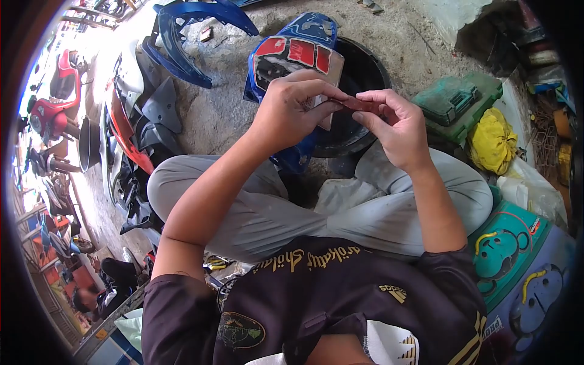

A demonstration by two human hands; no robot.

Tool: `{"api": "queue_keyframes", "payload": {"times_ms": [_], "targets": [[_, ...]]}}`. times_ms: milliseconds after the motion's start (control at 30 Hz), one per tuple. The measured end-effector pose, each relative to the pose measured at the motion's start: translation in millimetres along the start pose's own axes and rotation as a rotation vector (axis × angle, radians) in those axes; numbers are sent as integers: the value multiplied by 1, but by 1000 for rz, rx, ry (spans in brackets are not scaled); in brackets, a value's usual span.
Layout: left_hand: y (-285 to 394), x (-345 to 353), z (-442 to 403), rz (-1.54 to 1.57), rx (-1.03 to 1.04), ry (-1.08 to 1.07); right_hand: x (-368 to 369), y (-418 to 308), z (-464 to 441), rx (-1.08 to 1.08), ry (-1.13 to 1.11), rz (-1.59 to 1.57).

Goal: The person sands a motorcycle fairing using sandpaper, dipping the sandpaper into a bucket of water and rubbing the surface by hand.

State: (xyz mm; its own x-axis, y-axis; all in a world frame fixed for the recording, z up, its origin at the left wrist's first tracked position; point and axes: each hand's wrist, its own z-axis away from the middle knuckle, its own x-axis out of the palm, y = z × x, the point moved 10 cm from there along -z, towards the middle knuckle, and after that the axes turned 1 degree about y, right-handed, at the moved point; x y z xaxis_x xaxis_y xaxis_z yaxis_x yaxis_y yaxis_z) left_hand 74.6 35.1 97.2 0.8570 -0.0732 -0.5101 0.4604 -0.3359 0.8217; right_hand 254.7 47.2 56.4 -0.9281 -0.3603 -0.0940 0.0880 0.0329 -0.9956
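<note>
My left hand (296, 103) and my right hand (396, 123) meet in front of me, each pinching one end of a small reddish-brown piece of sandpaper (353, 104). It looks folded or bent between the fingertips. Just beyond and below them, a blue motorcycle body panel (309, 27) leans over a round black basin (372, 68). Red, white and dark sanded patches show on the panel's face. My left hand and wrist cover its lower part.
Another blue fairing (172, 39) lies on the concrete floor ahead. Grey and red fairings (123, 137) stand at the left. To the right are a green tool case (453, 103), a yellow bag (493, 143) and a teal box (508, 243). Another person (109, 286) sits at far left.
</note>
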Motion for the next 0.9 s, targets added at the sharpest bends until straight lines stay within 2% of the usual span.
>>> {"api": "queue_keyframes", "payload": {"times_ms": [133, 233, 300, 433, 533, 600, 733, 833, 900], "targets": [[7, -4, -2, 3, 101, 45, 3, -15, 0, -158, -11, 221], [-13, 4, 2, 89, -154, -54, 4, -30, 1, -283, 14, 351], [-12, 3, 2, 217, -218, -25, 4, -37, 3, -346, 77, 345], [-28, 14, 7, 476, -388, -60, -2, -14, 3, -142, 109, 90], [-19, 13, 4, 354, -257, -112, -6, -7, 0, -70, 87, -50], [-20, 12, 4, 316, -234, -107, -5, -5, 0, -85, 68, -45], [-9, 4, 1, 159, -119, -62, -3, 7, -2, 46, 22, -257], [11, -5, -2, -25, 176, 51, 0, 15, -4, 131, -4, -325], [10, -5, -2, -57, 159, 30, 4, 11, -3, 156, -31, -318]]}}
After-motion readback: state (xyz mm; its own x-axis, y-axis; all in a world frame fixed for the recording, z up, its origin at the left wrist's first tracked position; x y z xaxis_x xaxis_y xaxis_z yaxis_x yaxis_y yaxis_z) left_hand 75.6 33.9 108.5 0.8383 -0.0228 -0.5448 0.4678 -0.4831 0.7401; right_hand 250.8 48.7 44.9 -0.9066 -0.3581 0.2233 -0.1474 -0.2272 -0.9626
